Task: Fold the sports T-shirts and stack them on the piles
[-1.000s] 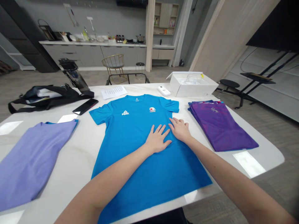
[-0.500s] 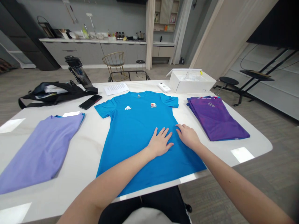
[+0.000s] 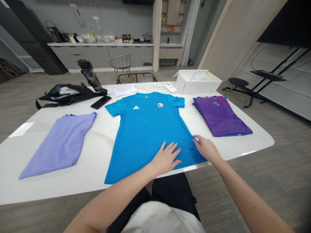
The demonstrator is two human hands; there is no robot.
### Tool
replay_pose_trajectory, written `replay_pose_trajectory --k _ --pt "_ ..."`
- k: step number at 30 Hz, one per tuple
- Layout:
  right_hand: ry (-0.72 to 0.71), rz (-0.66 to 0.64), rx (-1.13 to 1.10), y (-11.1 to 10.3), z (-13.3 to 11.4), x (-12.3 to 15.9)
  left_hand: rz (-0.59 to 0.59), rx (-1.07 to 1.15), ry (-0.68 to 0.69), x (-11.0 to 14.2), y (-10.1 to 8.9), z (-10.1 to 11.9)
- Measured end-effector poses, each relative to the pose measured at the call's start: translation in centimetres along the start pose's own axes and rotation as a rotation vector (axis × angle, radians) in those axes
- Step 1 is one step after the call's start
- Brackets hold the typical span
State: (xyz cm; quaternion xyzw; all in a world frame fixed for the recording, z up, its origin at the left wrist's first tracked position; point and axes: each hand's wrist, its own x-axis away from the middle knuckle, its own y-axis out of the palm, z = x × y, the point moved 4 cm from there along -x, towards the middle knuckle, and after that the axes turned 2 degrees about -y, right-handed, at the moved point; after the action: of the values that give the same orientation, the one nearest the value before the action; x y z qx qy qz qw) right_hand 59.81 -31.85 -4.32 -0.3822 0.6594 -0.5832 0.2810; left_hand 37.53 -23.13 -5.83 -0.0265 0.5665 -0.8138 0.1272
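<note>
A bright blue T-shirt (image 3: 145, 126) with small white logos lies spread flat, front up, in the middle of the white table (image 3: 97, 152). My left hand (image 3: 166, 158) rests flat on its lower right part, fingers spread. My right hand (image 3: 206, 149) lies flat at the shirt's lower right hem, by the table's near edge, fingers stretched out. Neither hand holds anything.
A folded lilac shirt (image 3: 63, 142) lies at the left and a folded purple stack (image 3: 220, 115) at the right. Farther back are a black bag (image 3: 65, 94), a phone (image 3: 100, 102), a bottle (image 3: 89, 74), a paper sheet (image 3: 124, 90), a small white device (image 3: 170, 88) and an open white box (image 3: 198, 82).
Both hands have slid down the blue shirt toward its hem and the near table edge. The view has pulled back, showing more of the table and my lap.
</note>
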Motion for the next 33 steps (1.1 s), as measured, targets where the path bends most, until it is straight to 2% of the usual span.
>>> replay_pose_trajectory --k 3,5,7,10,12,14,17,19,21,22,24,29,31,33 --pt "-0.025 0.117 0.173 -0.5 -0.3 1.4 0.027 0.017 0.008 2.1 -0.7 -0.1" --pt "-0.155 0.235 0.197 -0.9 -1.2 2.4 0.056 -0.006 -0.028 3.5 -2.0 -1.2" --pt "-0.317 0.238 0.128 -0.7 -2.1 3.4 0.089 -0.066 -0.094 5.2 -3.6 -3.0" --pt "-0.447 0.051 0.016 0.4 -3.1 4.4 0.142 -0.172 -0.27 8.2 -5.3 -6.2" --pt "-0.408 -0.093 0.003 0.9 -3.3 4.6 0.163 -0.204 -0.425 10.3 -5.3 -7.7" --pt "-0.33 -0.228 -0.01 0.9 -3.5 4.4 0.155 -0.186 -0.536 12.2 -4.5 -7.8" --pt "-0.281 -0.448 -0.061 0.3 -4.6 3.6 0.117 -0.109 -0.581 13.8 -3.1 -6.4" --pt "-0.31 -0.573 -0.089 -0.3 -6.1 2.5 0.117 -0.068 -0.578 13.9 -3.2 -5.8" --pt "-0.379 -0.61 -0.116 -0.9 -8.4 0.7 0.152 -0.059 -0.572 13.1 -4.5 -6.6" --pt "-0.423 -0.588 -0.132 -1.2 -9.9 -0.5 0.179 -0.068 -0.572 12.4 -5.5 -7.8" --pt "-0.496 -0.498 -0.17 -1.3 -13.2 -3.4 0.24 -0.106 -0.599 10.4 -8.0 -11.4" --pt "-0.592 -0.29 -0.224 0.7 -22.7 -11.7 0.282 -0.268 -0.822 4.8 -14.5 -25.0" --pt "-0.592 -0.222 -0.237 1.7 -26.2 -15.1 0.245 -0.33 -0.962 3.6 -16.4 -30.4" --pt "-0.601 -0.153 -0.232 2.5 -29.3 -18.3 0.229 -0.369 -1.056 3.0 -17.8 -34.8"
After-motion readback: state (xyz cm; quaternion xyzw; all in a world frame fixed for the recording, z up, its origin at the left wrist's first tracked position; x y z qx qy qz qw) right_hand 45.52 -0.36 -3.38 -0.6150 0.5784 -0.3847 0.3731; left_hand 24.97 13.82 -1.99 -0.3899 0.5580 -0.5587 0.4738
